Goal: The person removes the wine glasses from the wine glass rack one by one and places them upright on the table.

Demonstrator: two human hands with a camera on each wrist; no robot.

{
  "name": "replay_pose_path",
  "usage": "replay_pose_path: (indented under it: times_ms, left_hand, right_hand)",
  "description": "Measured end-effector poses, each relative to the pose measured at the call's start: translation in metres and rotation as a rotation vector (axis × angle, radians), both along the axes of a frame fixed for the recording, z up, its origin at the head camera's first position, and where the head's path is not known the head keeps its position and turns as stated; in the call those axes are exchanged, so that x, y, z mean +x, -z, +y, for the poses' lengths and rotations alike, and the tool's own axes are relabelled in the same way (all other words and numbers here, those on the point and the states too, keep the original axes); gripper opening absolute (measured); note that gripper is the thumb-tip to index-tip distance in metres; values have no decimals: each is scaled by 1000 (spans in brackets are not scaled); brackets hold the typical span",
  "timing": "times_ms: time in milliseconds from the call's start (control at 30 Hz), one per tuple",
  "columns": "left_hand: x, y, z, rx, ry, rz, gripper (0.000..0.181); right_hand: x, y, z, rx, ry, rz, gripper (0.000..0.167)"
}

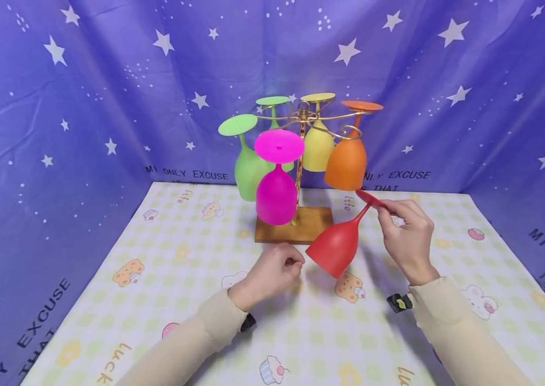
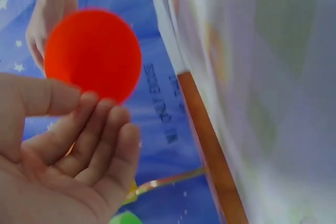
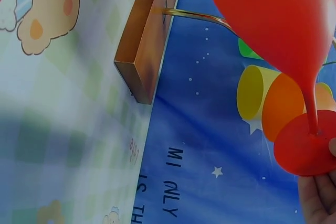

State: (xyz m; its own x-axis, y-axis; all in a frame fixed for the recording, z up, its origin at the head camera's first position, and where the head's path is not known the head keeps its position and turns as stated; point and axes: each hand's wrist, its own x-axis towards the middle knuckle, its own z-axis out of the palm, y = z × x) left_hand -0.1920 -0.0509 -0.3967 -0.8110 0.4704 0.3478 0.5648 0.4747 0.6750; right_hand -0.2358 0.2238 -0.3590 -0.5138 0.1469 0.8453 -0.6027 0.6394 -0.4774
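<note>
My right hand (image 1: 406,236) pinches the round foot of a red wine glass (image 1: 337,241) between thumb and fingers. The glass hangs tilted above the table, its bowl pointing down and to the left. In the right wrist view, the red foot (image 3: 304,142) lies between the thumb and the fingers. Close to the rim is my left hand (image 1: 270,273), fingers loosely bent and holding nothing. From the left wrist view, the round mouth of the red glass (image 2: 94,51) shows just beyond the fingertips; whether they touch it I cannot tell.
Behind the hands stands a gold metal rack (image 1: 303,115) on a wooden base (image 1: 318,222). Upside down on it hang a magenta glass (image 1: 276,195), an orange glass (image 1: 347,163), a yellow glass (image 1: 318,147) and two green ones (image 1: 248,171). A starry purple-blue curtain (image 1: 195,69) surrounds the checked tablecloth (image 1: 156,300).
</note>
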Motion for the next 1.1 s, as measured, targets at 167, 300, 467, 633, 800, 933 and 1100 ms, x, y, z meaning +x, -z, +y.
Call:
replay_pose_path:
  times_ms: [167, 300, 467, 633, 800, 933, 1100]
  left_hand:
    - [5, 3, 8, 167, 56, -54, 13]
    - [5, 7, 14, 307, 33, -137, 16]
    - [8, 8, 23, 494, -39, -216, 19]
    - [19, -6, 32, 677, -161, -321, 17]
    - [16, 2, 38, 838, -212, -416, 14]
    - [15, 5, 40, 914, -214, -456, 15]
    - [17, 1, 41, 946, -222, -484, 19]
  right_hand:
    - [2, 2, 1, -17, 18, -32, 15]
    - [2, 4, 3, -50, 33, -62, 15]
    - [7, 5, 3, -93, 39, -107, 14]
    - [25, -7, -11, -111, 16, -134, 13]
    - [30, -6, -15, -107, -11, -121, 13]
    - [34, -4, -16, -87, -16, -135, 14]
    - [38, 0, -16, -86, -28, -169, 15]
